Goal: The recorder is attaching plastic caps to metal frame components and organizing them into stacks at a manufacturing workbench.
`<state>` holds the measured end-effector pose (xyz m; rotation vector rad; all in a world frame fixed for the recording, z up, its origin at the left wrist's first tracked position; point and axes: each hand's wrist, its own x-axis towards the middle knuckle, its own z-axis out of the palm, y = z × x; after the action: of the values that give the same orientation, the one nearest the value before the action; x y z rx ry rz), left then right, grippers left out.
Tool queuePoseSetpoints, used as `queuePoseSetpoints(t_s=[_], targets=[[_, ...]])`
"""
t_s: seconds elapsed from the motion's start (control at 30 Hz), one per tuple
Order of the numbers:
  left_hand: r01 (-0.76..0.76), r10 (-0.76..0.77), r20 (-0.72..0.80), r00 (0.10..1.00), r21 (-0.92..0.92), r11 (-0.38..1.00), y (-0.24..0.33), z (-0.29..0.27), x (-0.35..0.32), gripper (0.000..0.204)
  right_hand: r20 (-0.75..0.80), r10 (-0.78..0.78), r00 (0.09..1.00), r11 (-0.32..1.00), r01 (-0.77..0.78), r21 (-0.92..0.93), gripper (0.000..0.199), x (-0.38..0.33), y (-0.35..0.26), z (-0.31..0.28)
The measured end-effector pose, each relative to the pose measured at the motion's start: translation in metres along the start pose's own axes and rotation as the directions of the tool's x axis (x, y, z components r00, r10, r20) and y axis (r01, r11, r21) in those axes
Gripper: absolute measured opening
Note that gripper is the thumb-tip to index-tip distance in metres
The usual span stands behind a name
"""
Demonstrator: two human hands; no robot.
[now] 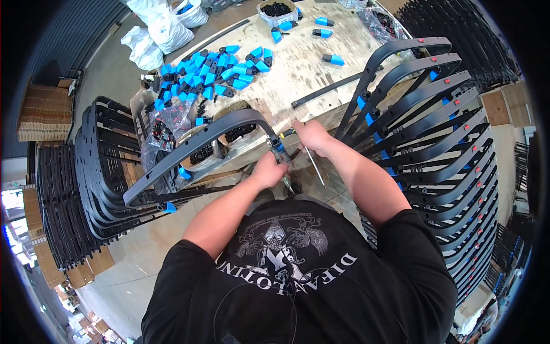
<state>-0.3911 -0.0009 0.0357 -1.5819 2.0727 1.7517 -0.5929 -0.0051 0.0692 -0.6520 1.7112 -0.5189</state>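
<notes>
A dark curved metal frame [213,133] stands on its side at the table's near edge, its bent end beside my hands. My left hand [270,171] is closed just below that end, around a silver pliers-like tool [288,184] whose lower part shows under the fingers. Just to the right, my right hand [312,137] is closed on a thin metal rod [316,169] that points down toward me. A small black and yellow piece [283,135] lies between the right fingers and the frame's end. A blue clip [184,172] sits on the frame. My fingers partly hide the contact points.
The worn wooden table [298,66] bears a pile of blue-and-black plastic parts [209,71], a bar [329,90] and a tub of small black parts [276,10]. Matching frames [435,149] are stacked at right; more frames [106,166] stand at left. White sacks [166,31] lie beyond.
</notes>
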Motion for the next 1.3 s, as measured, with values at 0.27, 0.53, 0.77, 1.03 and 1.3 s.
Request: queuePoseSetpoints(t_s=[0.27,0.53,0.77,1.03,1.3], targets=[[0.379,0.036,0.419,0.907,-0.852,0.362,0.005,-0.021,-0.002,0.012,-0.028,-0.061,0.998,0.908,0.068,0.413,0.058,0.014,0.027,0.016],[-0.005,0.094,-0.252,0.963,0.332,0.943,-0.008,0.009,0.01,0.034,-0.297,-0.217,0.93,0.971,0.238,0.037,0.066,0.01,0.033,0.027],[-0.179,0.186,-0.107,0.977,0.076,0.981,-0.005,0.008,-0.002,0.031,-0.247,-0.237,0.94,0.97,0.244,0.0,0.066,-0.004,0.019,0.026],[0.317,-0.141,0.287,0.947,-0.787,0.528,0.035,-0.021,-0.004,0.021,-0.336,-0.297,0.894,0.954,0.292,-0.068,0.066,0.015,0.038,0.032],[-0.003,0.076,-0.268,0.96,0.262,0.965,0.022,0.018,-0.012,0.037,-0.329,-0.313,0.891,0.947,0.318,-0.04,0.067,0.01,0.042,0.032]])
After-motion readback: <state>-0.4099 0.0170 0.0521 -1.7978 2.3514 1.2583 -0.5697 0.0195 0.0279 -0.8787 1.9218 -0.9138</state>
